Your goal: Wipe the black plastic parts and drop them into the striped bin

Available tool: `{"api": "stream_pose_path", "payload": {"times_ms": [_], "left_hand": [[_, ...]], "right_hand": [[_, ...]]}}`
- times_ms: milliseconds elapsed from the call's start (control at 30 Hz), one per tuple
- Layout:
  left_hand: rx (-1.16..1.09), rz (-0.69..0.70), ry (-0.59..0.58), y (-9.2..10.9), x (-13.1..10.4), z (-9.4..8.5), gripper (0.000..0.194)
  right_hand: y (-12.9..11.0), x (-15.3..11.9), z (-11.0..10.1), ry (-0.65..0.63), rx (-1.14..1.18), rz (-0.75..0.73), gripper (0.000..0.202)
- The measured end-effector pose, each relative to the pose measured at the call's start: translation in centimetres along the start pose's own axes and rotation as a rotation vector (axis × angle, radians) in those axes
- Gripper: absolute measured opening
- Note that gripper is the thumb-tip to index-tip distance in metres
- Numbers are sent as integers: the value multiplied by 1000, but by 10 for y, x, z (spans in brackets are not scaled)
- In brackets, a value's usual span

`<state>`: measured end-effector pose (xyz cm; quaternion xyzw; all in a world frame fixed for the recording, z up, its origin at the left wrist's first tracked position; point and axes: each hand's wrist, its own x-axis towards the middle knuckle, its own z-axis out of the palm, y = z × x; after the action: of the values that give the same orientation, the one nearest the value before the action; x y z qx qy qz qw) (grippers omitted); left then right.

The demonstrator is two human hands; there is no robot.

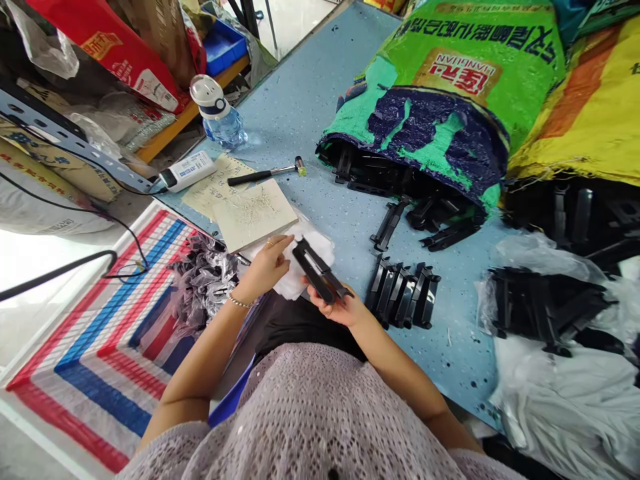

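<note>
My right hand grips the lower end of a long black plastic part with an open slot along it. The part is tilted, held above a white cloth or sheet at the table edge. My left hand is beside the part's upper end, index finger reaching toward it and the other fingers curled; whether it pinches anything small is hidden. Several similar black parts lie in a row to the right of my right hand. Another black part lies behind that row.
A green sack and a yellow sack spill black parts at the back right. A hammer, square pad, white bottle and water bottle are at left. A striped bag with wrapped pieces stands below.
</note>
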<state>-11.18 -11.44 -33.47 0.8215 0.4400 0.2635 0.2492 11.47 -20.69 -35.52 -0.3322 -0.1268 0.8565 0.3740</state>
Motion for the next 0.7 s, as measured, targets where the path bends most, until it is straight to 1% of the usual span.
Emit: {"api": "stream_pose_path", "payload": {"times_ms": [33, 100, 167, 233, 267, 333, 433, 467, 500, 533, 567, 600, 667, 700], "left_hand": [[-1, -15, 11, 0, 0, -2, 62], [51, -7, 40, 1, -1, -5, 62], [121, 64, 45, 7, -5, -8, 63], [153, 169, 43, 19, -15, -7, 67], [143, 223, 41, 27, -21, -4, 69], [84, 326, 10, 43, -35, 4, 73], [-24, 439, -103, 64, -52, 22, 78], [-48, 454, -138, 69, -56, 26, 78], [-68, 460, -158, 74, -59, 28, 77], [-87, 459, -159, 78, -62, 27, 75], [-105, 450, -147, 82, -65, 22, 71], [-120, 426, -131, 85, -69, 12, 65], [-143, 320, -117, 86, -79, -19, 49], [-150, 237, -124, 80, -85, -38, 42]], "right_hand": [[1, 2, 0, -14, 54, 42, 31], [3, 4, 0, -35, 113, 79, 31], [4, 6, 0, -81, 101, 93, 32], [3, 10, 1, -109, 19, 85, 32], [3, 12, 2, -80, -65, 44, 32], [1, 16, 6, 50, -258, -96, 28], [0, 14, 11, 271, -556, -352, 27], [0, 10, 13, 313, -662, -438, 27], [0, 5, 15, 322, -767, -508, 28], [1, -1, 16, 295, -862, -551, 30], [3, -7, 18, 224, -917, -547, 33], [5, -14, 19, 113, -916, -490, 35], [8, -28, 21, -115, -839, -331, 42], [8, -36, 21, -178, -815, -280, 44]]}}
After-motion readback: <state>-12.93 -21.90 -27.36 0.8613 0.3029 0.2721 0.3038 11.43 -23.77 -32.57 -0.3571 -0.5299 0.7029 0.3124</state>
